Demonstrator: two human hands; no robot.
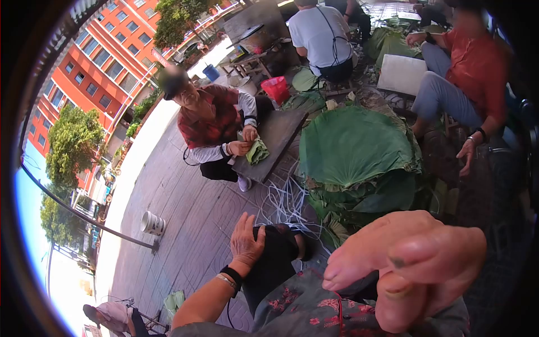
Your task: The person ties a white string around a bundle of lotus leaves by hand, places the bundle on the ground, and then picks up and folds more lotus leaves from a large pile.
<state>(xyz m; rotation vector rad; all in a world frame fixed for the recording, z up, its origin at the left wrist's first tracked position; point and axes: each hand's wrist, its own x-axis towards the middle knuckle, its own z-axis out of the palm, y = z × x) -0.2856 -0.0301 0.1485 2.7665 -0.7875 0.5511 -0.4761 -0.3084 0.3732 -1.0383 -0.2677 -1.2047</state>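
Note:
My left hand (247,244), with a black band on its wrist, lies over my dark-trousered knee (268,261). Its fingers are stretched out and hold nothing. Very near the camera is my right hand (407,261), large in view at the lower right. The fingers are curled in and bunched together; no object shows in them, and one fingertip has a dark smudge. Beyond it lies a stack of big green lotus leaves (353,146). White strips (286,202) are spread on the paving between the leaves and my knee.
Across from me a person in a checked shirt (216,115) holds a folded leaf (257,151) over a dark board (278,137). A person in red (474,73) sits by a white box (402,74). There are a white bucket (152,223) and a red basin (275,89).

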